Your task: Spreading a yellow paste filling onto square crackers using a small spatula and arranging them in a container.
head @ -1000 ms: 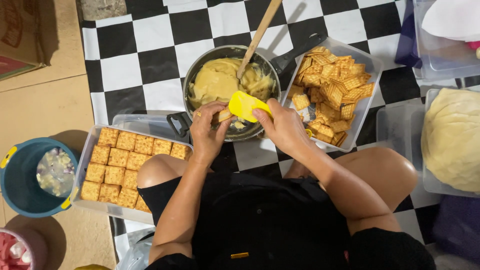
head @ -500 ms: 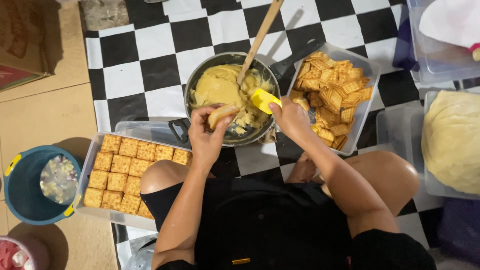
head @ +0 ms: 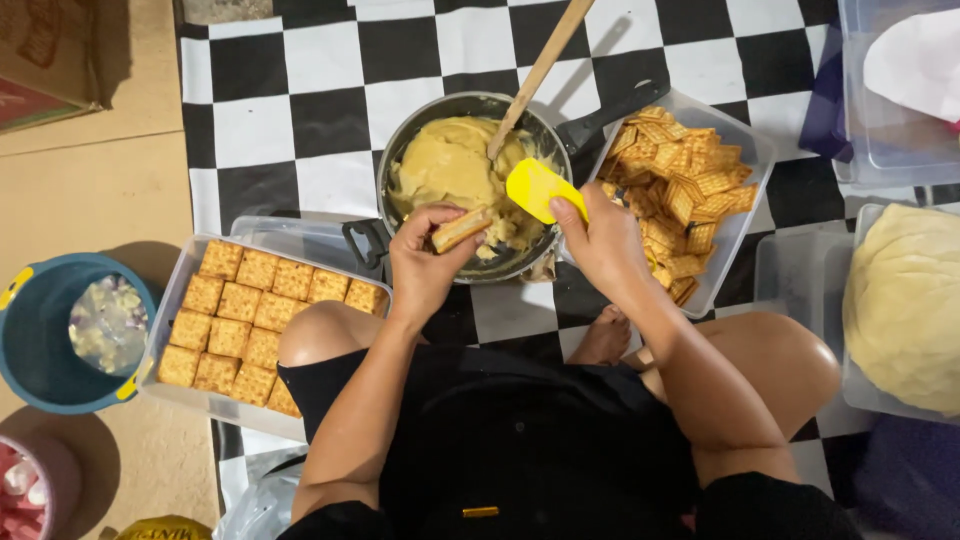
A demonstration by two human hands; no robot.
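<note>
Two cracker trays flank pan — wooden spoon inside

Your square golden-brown cracker sits tilted, edge-on, pinched over the near rim of the round dark metal pan of pale yellow paste. Your yellow flat-bladed silicone spatula is held just right of the cracker, blade angled up-left over the paste
</note>
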